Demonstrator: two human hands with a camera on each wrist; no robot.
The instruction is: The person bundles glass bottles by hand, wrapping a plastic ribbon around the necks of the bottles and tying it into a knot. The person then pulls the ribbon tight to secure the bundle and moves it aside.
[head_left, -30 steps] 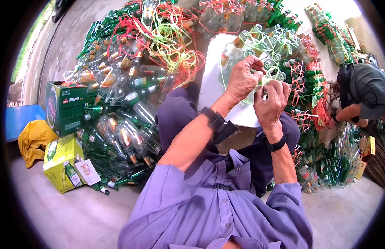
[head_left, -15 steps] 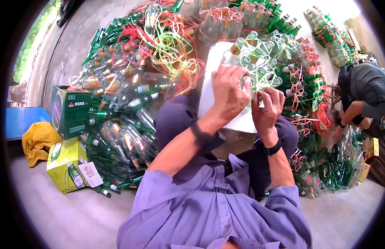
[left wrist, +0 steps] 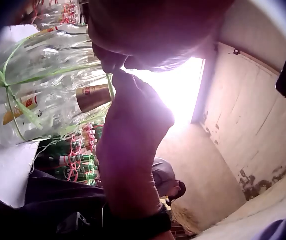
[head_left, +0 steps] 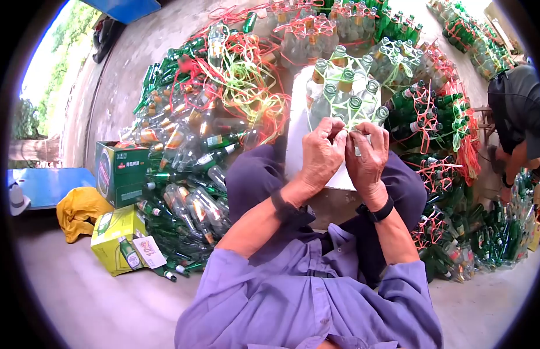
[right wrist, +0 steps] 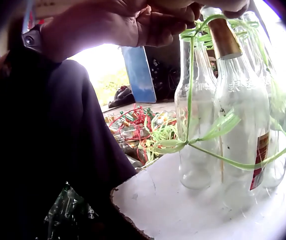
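Observation:
A bundle of clear glass bottles point(head_left: 347, 78) stands upright, light green plastic strap point(right wrist: 189, 95) wound among the necks and tied round the bodies. My left hand point(head_left: 322, 154) and right hand point(head_left: 368, 152) meet at the bundle's near edge, fingertips almost touching. Each pinches the strap with thumb and fingers beside the nearest bottle neck; the exact ends are mostly hidden by the fingers. From the left wrist, my left hand point(left wrist: 130, 130) is seen by a gold-foiled neck point(left wrist: 94, 98). My right hand point(right wrist: 133, 25) is level with the bottle tops in the right wrist view.
Beneath the bundle lies a white board point(head_left: 294, 148) between the knees. Loose bottles point(head_left: 191, 203) and tangled red and green straps point(head_left: 247, 70) are heaped at left, with a green carton point(head_left: 127, 177). Tied green bottles point(head_left: 412, 110) stand at right; another person point(head_left: 517, 110) bends beyond.
My left hand has drawn back from over the bottle tops and come close beside the right hand at the near edge. The head view has shifted, showing more at the left.

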